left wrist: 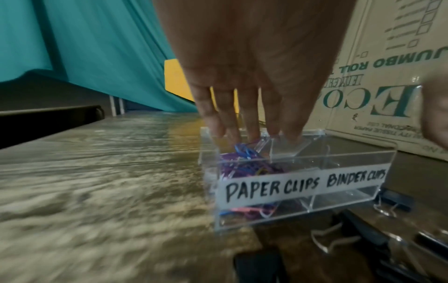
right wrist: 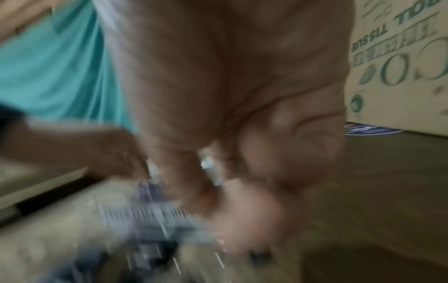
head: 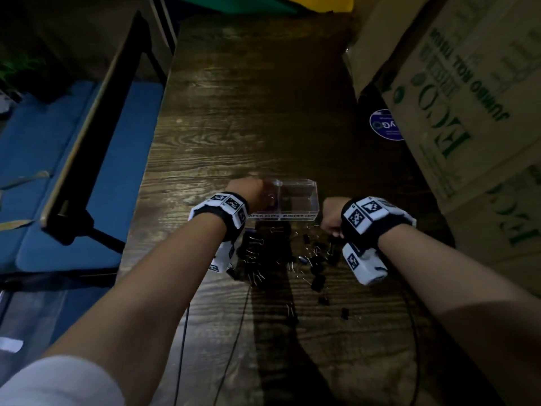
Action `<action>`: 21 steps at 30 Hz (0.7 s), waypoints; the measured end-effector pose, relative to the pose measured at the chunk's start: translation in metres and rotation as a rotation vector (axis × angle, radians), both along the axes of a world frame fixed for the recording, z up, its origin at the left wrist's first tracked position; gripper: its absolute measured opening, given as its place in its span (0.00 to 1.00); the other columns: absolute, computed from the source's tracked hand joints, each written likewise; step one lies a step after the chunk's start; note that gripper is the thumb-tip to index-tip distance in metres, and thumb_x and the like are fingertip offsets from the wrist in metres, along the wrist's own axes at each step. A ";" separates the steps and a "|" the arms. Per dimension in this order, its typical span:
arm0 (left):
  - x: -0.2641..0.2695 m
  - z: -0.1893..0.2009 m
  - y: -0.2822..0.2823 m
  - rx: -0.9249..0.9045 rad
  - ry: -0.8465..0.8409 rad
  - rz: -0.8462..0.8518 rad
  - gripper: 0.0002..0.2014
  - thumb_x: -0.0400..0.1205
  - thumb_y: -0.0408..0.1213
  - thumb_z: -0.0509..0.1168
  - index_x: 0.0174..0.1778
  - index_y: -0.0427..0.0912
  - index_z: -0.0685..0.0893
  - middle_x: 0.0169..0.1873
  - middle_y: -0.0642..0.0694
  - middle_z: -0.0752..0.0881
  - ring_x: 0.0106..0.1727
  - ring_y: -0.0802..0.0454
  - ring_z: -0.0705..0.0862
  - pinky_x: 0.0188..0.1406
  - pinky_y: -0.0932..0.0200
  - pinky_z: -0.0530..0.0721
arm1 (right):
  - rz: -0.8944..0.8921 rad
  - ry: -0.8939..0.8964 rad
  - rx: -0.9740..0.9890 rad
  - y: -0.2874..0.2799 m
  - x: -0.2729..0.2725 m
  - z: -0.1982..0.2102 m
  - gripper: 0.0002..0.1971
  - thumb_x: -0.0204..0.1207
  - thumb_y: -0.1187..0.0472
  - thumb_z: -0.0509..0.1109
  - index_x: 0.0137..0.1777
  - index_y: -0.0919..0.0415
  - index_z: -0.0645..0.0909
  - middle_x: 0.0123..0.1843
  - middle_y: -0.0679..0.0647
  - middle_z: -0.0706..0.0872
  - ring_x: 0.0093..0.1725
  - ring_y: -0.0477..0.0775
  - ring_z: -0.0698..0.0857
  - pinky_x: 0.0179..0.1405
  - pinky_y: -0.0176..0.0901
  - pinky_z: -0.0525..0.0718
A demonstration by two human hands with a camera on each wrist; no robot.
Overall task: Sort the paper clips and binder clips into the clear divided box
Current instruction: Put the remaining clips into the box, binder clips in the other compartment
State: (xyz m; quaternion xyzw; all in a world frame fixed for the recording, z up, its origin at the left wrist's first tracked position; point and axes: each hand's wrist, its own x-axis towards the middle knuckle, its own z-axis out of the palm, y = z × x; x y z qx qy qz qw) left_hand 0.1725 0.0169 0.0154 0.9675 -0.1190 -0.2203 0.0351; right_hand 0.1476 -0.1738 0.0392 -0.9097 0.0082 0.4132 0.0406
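The clear divided box [head: 297, 213] stands on the wooden table, its front labelled PAPER CLIPS and BINDER CLIPS [left wrist: 290, 185]. My left hand [head: 248, 190] hovers over the left compartment with its fingers [left wrist: 252, 114] straight and pointing down. A blue paper clip [left wrist: 243, 151] is just under the fingertips, above coloured paper clips [left wrist: 244, 170] lying in that compartment. The right compartment [left wrist: 351, 164] looks empty. My right hand [head: 332, 218] is beside the box's right end with curled fingers [right wrist: 189, 183], apparently pinching a small dark binder clip; that view is blurred.
Black binder clips and loose paper clips [head: 316, 259] are scattered on the table just in front of the box. Large cardboard boxes [head: 468, 112] stand close on the right. A blue sticker [head: 385, 126] lies beyond. The table's left edge [head: 146, 171] drops to a blue seat.
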 end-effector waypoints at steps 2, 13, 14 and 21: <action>-0.013 0.001 0.005 -0.098 -0.117 0.033 0.20 0.82 0.49 0.62 0.70 0.49 0.78 0.68 0.44 0.78 0.65 0.41 0.81 0.57 0.49 0.83 | -0.003 -0.085 -0.075 -0.006 -0.008 -0.010 0.08 0.81 0.67 0.63 0.45 0.68 0.82 0.42 0.59 0.83 0.38 0.55 0.81 0.30 0.39 0.76; -0.099 -0.043 0.013 -0.078 0.041 0.524 0.23 0.86 0.50 0.54 0.71 0.38 0.70 0.69 0.35 0.75 0.65 0.36 0.81 0.59 0.44 0.81 | 0.011 -0.161 -0.022 -0.002 -0.062 -0.056 0.28 0.83 0.60 0.58 0.82 0.59 0.58 0.82 0.62 0.58 0.78 0.68 0.62 0.75 0.59 0.69; -0.104 -0.047 0.008 -0.127 0.072 0.519 0.24 0.86 0.49 0.55 0.73 0.37 0.69 0.71 0.35 0.73 0.68 0.35 0.79 0.63 0.43 0.80 | -0.005 -0.160 0.035 -0.002 -0.064 -0.055 0.27 0.83 0.60 0.58 0.82 0.59 0.58 0.82 0.62 0.58 0.79 0.67 0.62 0.77 0.59 0.68; -0.123 -0.044 0.000 -0.191 0.007 0.485 0.31 0.81 0.52 0.63 0.78 0.43 0.66 0.78 0.38 0.64 0.76 0.38 0.72 0.73 0.44 0.76 | -0.058 -0.124 0.038 -0.038 -0.079 -0.041 0.45 0.70 0.50 0.77 0.81 0.60 0.56 0.80 0.63 0.64 0.77 0.67 0.69 0.72 0.58 0.74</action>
